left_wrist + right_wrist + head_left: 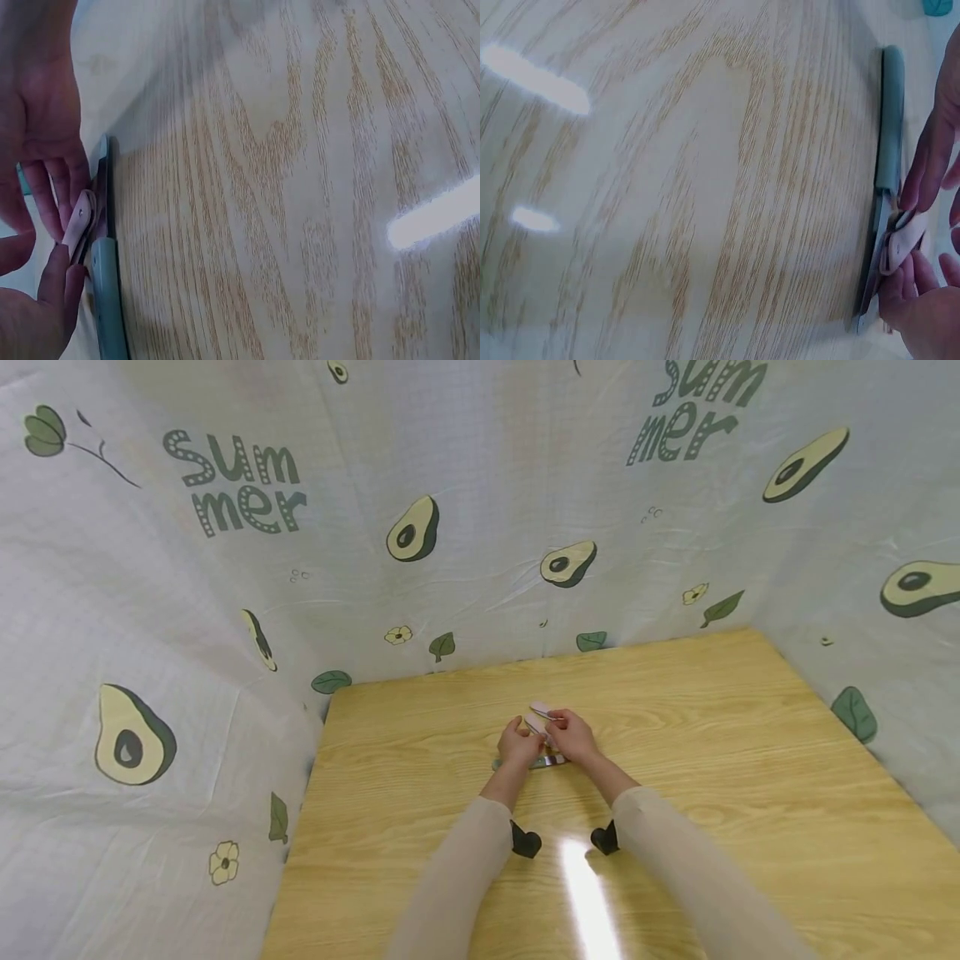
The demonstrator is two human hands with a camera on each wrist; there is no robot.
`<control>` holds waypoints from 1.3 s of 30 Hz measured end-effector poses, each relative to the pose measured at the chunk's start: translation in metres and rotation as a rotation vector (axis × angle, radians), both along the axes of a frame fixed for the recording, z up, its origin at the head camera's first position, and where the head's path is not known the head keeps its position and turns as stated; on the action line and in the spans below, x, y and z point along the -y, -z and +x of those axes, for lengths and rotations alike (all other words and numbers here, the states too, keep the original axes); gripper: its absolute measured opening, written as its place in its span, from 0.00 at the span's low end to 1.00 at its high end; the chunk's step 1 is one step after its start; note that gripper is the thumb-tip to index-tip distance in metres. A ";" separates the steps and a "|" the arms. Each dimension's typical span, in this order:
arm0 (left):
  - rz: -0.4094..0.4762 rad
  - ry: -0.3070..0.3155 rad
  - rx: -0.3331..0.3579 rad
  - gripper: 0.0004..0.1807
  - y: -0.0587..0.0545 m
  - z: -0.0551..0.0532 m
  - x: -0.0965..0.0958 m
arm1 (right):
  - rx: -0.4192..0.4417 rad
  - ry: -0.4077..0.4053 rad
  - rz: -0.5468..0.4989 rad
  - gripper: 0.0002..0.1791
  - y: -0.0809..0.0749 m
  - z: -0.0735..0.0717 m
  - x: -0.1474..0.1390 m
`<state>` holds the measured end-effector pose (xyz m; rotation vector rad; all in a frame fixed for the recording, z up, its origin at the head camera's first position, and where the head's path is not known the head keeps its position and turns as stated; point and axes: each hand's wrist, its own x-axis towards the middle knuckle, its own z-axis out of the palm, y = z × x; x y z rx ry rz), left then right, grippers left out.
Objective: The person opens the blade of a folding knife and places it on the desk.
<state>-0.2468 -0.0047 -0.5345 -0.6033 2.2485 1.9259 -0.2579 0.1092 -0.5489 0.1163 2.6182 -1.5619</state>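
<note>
Both hands meet over the far middle of the table. My left hand (521, 745) pinches a pale pink riveted tool (78, 225) between thumb and finger. From the other side, my right hand (572, 735) grips the same tool, its fingertips near the riveted end in the right wrist view. Two slim pink pieces (536, 724) stick out past the hands in the head view; the tool's exact kind I cannot tell. A knife with a grey-green handle (890, 120) lies on the table just in front of the fingers, handle to the left, its dark blade (873, 251) partly behind the pink tool.
The wood-grain table (675, 727) carries a bright strip of reflected light (588, 893) near the forearms. White cloth (480, 460) printed with avocados, leaves and lettering hangs round the back and both sides. A black heart-shaped piece (527, 841) sits at the left wrist.
</note>
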 end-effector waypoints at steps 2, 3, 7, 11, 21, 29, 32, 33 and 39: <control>0.001 -0.005 -0.010 0.37 0.001 0.000 -0.001 | -0.002 -0.004 -0.018 0.20 0.000 0.000 0.002; 0.000 -0.009 -0.011 0.37 0.001 0.000 -0.001 | -0.002 -0.007 -0.022 0.21 0.000 0.001 0.003; 0.000 -0.017 -0.021 0.37 0.002 0.001 0.000 | 0.009 -0.022 -0.041 0.22 0.000 0.001 0.004; 0.008 -0.014 -0.019 0.36 0.001 0.002 0.000 | 0.008 -0.039 -0.068 0.23 0.000 0.002 0.006; 0.023 -0.021 -0.048 0.35 0.005 0.003 0.001 | 0.009 -0.049 -0.118 0.25 0.001 0.003 0.006; 0.061 -0.067 -0.076 0.33 0.007 0.004 0.008 | -0.034 -0.074 -0.219 0.27 -0.002 0.004 0.005; 0.054 -0.069 -0.091 0.33 0.006 0.004 0.012 | -0.051 -0.103 -0.267 0.27 -0.002 0.006 0.005; 0.046 -0.069 -0.091 0.33 0.006 0.004 0.013 | -0.056 -0.114 -0.281 0.27 -0.002 0.006 0.004; -0.050 -0.048 -0.111 0.35 0.002 0.006 0.019 | -0.062 -0.192 -0.381 0.28 -0.004 0.009 0.001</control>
